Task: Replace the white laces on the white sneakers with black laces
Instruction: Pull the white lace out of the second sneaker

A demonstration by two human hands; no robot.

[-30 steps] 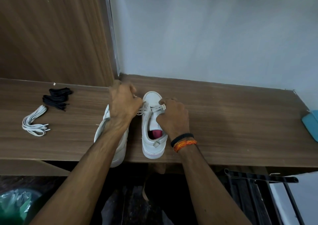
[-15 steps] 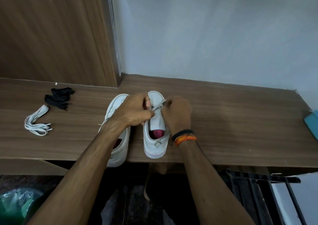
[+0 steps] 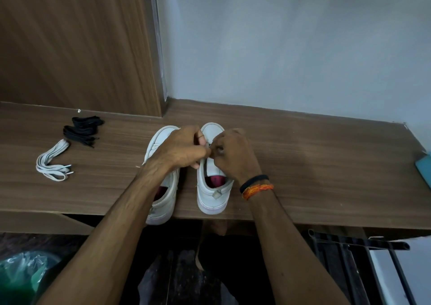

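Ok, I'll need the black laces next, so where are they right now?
In the head view, the black laces lie bundled at the left of the wooden shelf, just behind the loose white laces, left of both sneakers.

Domestic room, likely home. Wood-laminate worktop (image 3: 303,155) built into corner against plain painted wall (image 3: 291,48), matching laminate panel (image 3: 70,48) at left. Dark metal rack (image 3: 356,246) and green plastic bag (image 3: 21,274) below.

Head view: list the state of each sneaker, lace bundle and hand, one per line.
Right sneaker: upright on the shelf, both hands working at its lace area.
Left sneaker: upright beside it, heel overhanging the shelf edge.
White lace: loose, bundled on the shelf.
Black laces: bundled, unused.
Left hand: pinching at the lacing.
Right hand: fingers curled there too.
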